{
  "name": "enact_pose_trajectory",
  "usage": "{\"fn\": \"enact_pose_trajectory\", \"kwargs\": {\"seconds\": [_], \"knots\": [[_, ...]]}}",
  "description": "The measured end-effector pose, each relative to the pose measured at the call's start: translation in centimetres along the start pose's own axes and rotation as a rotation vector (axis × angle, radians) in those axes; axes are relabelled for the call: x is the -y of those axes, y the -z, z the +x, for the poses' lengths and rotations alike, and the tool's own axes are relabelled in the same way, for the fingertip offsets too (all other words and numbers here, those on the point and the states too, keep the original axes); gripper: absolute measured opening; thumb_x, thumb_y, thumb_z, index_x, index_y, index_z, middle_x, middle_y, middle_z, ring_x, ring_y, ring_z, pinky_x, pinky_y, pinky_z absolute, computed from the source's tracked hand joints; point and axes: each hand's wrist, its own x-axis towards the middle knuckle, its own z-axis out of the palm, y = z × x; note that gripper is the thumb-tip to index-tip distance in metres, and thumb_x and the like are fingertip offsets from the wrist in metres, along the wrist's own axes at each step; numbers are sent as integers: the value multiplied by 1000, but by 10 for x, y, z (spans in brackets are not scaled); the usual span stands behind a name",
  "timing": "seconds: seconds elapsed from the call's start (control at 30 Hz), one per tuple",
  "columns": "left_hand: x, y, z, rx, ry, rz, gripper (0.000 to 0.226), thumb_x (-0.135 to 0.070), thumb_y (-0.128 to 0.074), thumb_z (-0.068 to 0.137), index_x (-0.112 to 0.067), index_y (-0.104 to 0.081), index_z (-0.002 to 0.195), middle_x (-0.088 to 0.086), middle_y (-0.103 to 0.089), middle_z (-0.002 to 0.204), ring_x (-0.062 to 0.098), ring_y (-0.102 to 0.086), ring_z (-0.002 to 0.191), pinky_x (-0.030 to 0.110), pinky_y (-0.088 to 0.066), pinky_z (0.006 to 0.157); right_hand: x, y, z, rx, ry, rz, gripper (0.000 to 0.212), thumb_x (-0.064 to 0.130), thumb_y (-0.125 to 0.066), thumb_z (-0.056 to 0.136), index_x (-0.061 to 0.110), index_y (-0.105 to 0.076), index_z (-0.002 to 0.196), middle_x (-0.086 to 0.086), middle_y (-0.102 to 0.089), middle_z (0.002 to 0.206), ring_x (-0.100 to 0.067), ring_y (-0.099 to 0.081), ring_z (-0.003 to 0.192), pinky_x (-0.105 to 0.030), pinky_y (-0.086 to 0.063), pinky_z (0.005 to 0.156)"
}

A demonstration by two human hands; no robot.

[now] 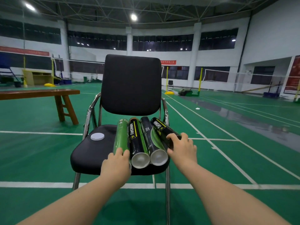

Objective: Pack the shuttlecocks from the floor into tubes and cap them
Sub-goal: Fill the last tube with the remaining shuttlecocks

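Observation:
Several shuttlecock tubes lie side by side on the seat of a black chair (84, 157). My left hand (117, 163) grips the near end of the green tube (121, 136) at the left of the row. My right hand (182, 147) grips the black tube (160, 127) at the right, which is angled away from the others. Between them lie two black-and-green tubes (138, 143) (151, 140) with white near ends facing me. A loose white cap (97, 136) lies on the seat to the left of the tubes.
The chair stands on a green court floor with white lines. A wooden bench (39, 94) is at the left. Yellow net posts (167, 80) and nets stand further back. A small white object (197, 108) lies on the floor at the right.

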Motion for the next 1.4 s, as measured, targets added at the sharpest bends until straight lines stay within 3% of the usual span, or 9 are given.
{"fn": "enact_pose_trajectory", "kwargs": {"seconds": [0.17, 0.33, 0.43, 0.57, 0.67, 0.8, 1.03, 1.2, 1.4], "knots": [[-7, 3, -6, -82, -9, -20, 86, -49, -55, 85, -23, -2, 148, 4, -10, 153, 27, -17, 139, 45, -31, 104, 13, 15, -2, -122, -50, 147, 36, 35, -55, 87, 37, -45, 122, -8, -44, 123, -28, -46, 105, -37, -37, 89], [-14, 30, -4, -263, -85, -146, 104, -56, -62, 77, -29, 10, 147, 1, 1, 157, 22, -7, 143, 45, -23, 112, 55, 38, -21, -307, -49, 449, 43, 44, -58, 80, 37, -45, 120, -3, -45, 111, -24, -51, 96, -37, -40, 89], [-13, 49, -6, -388, -166, -263, 104, -50, -67, 75, -30, 4, 148, 2, -3, 157, 21, -11, 143, 46, -24, 112, 83, 49, -43, -300, -4, 624, 48, 45, -61, 77, 41, -44, 122, 3, -44, 108, -21, -54, 98, -36, -44, 90], [-4, 83, -26, -573, -322, -498, 78, -33, -64, 74, -22, -30, 143, 3, -36, 147, 27, -33, 135, 53, -31, 107, 113, 66, -73, -133, 90, 1027, 58, 40, -62, 82, 41, -36, 134, 11, -40, 109, 7, -47, 94, -4, -36, 72], [11, 104, -50, -621, -333, -519, 73, -33, -75, 66, -14, -46, 130, 7, -55, 126, 30, -48, 118, 48, -38, 100, 119, 78, -84, -103, 142, 1252, 55, 43, -51, 84, 35, -35, 137, 14, -46, 117, 4, -49, 104, -9, -39, 82], [27, 118, -74, -662, -370, -430, 74, -34, -76, 64, -9, -47, 126, 11, -54, 114, 30, -55, 97, 41, -47, 86, 132, 79, -93, -9, 121, 1305, 20, 33, -43, 96, 29, -51, 113, 6, -60, 104, -12, -57, 98, -22, -46, 82], [69, 104, -112, -601, -212, -348, 84, -37, -84, 58, -11, -46, 129, 9, -54, 113, 29, -55, 97, 42, -48, 86, 173, 53, -117, 239, -33, 1373, 18, 23, -41, 92, 26, -58, 96, -9, -63, 101, -29, -60, 98, -48, -50, 89], [96, 33, -158, -402, -74, -309, 81, -22, -79, 57, -10, -47, 130, 11, -55, 113, 34, -54, 102, 42, -44, 85, 176, -9, -166, 589, -254, 1381, 16, 15, -43, 96, 21, -57, 92, -8, -61, 94, -23, -60, 80, -29, -54, 62], [100, -50, -194, -82, -7, -260, 81, -32, -74, 65, -15, -39, 136, 7, -51, 119, 30, -51, 108, 41, -44, 89, 147, -84, -217, 867, -429, 1204, 17, 8, -46, 94, 20, -57, 90, -14, -60, 101, -29, -61, 83, -35, -56, 67]]}}
